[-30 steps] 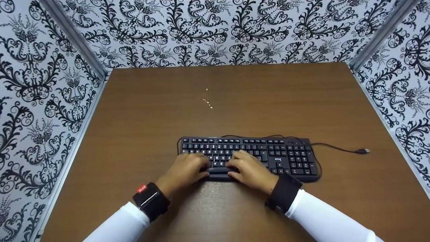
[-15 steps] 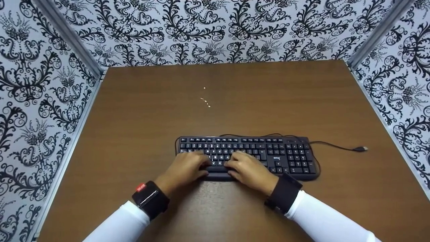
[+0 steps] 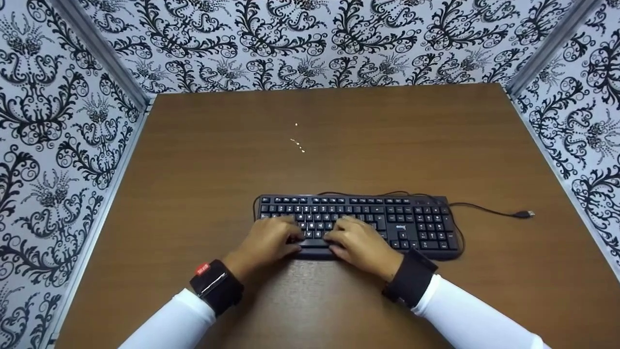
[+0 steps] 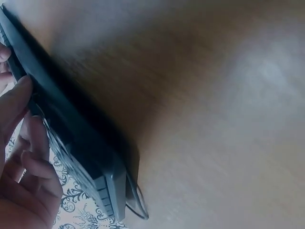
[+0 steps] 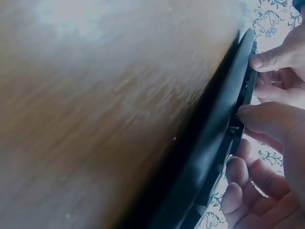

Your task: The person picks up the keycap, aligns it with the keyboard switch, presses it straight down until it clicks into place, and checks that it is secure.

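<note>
A black computer keyboard (image 3: 317,217) with white-lettered keys lies flat on the brown table. My left hand (image 3: 272,238) rests over its left letter keys, fingers bent loosely onto them and the thumb at the space bar. Over the middle letter keys is my right hand (image 3: 361,242), posed the same way with its thumb near the space bar. In the left wrist view the left thumb (image 4: 16,98) lies along the keyboard's front edge. The right wrist view has the right thumb (image 5: 267,117) at the keyboard and the other hand beyond. Neither hand grips anything.
The keyboard's black cable (image 3: 479,208) runs behind it and out to the right, ending in a USB plug (image 3: 524,214). Patterned black-and-white walls (image 3: 310,48) enclose the brown table (image 3: 218,145) at the back and sides. Small bright specks (image 3: 298,144) show farther back on the tabletop.
The hands stay over the same keys, with only slight finger movement. The head view shifts a little; the keyboard remains in place on the table.
</note>
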The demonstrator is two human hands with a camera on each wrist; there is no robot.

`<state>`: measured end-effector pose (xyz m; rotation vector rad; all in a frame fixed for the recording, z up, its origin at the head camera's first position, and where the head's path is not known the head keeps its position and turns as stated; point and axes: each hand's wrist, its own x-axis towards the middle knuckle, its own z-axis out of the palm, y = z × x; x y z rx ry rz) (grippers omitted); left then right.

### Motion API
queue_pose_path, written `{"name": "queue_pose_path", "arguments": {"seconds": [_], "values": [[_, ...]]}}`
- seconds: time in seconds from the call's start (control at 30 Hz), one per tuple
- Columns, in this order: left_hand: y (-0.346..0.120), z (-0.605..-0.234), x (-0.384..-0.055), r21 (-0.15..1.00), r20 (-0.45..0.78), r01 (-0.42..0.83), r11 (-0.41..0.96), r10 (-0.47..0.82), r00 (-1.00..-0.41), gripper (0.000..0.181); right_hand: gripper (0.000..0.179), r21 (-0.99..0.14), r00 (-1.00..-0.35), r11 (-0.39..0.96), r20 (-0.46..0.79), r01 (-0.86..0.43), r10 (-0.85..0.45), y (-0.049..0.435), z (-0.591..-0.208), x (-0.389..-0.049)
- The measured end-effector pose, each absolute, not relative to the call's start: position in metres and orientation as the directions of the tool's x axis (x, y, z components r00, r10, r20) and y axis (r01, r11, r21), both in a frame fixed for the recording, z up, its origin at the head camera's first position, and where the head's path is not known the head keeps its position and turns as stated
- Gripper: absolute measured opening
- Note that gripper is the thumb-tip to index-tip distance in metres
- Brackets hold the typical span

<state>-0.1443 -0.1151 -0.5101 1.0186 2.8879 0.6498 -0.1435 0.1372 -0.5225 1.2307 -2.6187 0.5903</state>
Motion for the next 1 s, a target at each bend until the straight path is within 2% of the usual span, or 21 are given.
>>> {"name": "queue_pose_path", "arguments": {"seconds": [0.2,0.4,0.8,1.0], "values": [[-0.1136,-0.5137,-0.1430,0.401,0.107,0.547,0.734,0.556,-0.824,0.015,0.018,-0.333,-0.680,0.596,0.293,-0.731,-0.672,0.1366,-0.5175,-0.1436],[-0.1142,-0.5123,-0.1447,0.418,0.114,0.533,0.735,0.540,-0.834,0.015,0.017,-0.336,-0.668,0.580,0.315,-0.742,-0.674,0.1354,-0.5151,-0.1431],[-0.1143,-0.5124,-0.1432,0.422,0.115,0.543,0.726,0.551,-0.827,0.017,0.018,-0.299,-0.669,0.599,0.306,-0.743,-0.677,0.1383,-0.5218,-0.1463],[-0.1131,-0.5109,-0.1417,0.388,0.103,0.559,0.732,0.569,-0.816,0.018,0.017,-0.305,-0.680,0.609,0.288,-0.732,-0.674,0.1398,-0.5202,-0.1431]]}}
